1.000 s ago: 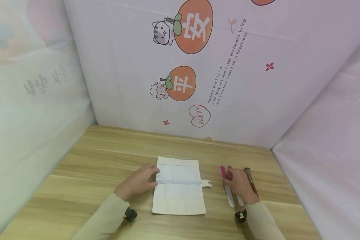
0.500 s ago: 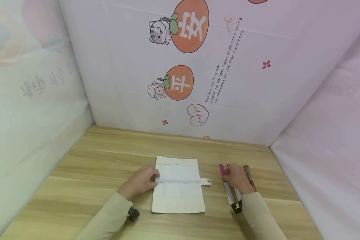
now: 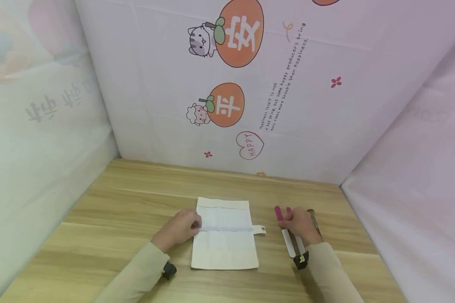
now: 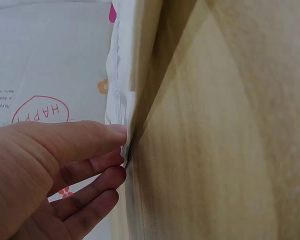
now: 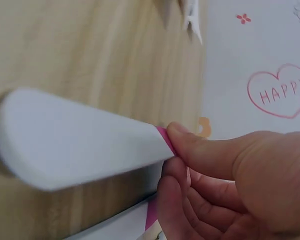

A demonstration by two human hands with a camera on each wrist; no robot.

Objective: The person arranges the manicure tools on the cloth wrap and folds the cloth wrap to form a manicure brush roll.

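Note:
A white cloth roll-up pouch (image 3: 223, 250) lies unfolded on the table, its snap strap (image 3: 259, 229) pointing right. My left hand (image 3: 177, 229) pinches its left edge between thumb and fingers, as the left wrist view shows up close. To the right, my right hand (image 3: 300, 225) pinches a pink-and-white nail file (image 5: 80, 140) near where its two colours meet. A second nail file (image 5: 112, 222) of the same colours lies beside it, partly hidden under the hand. Past that hand rests a brush (image 3: 313, 218), its handle partly covered by the hand.
The wooden table (image 3: 136, 181) is bounded by printed white cloth at the back (image 3: 167, 126) and on both sides. Each wrist carries a small black camera.
My left thumb and fingers have drawn closer together on the pouch's edge. The right hand has shifted slightly left, and the pinched nail file has moved slightly with it.

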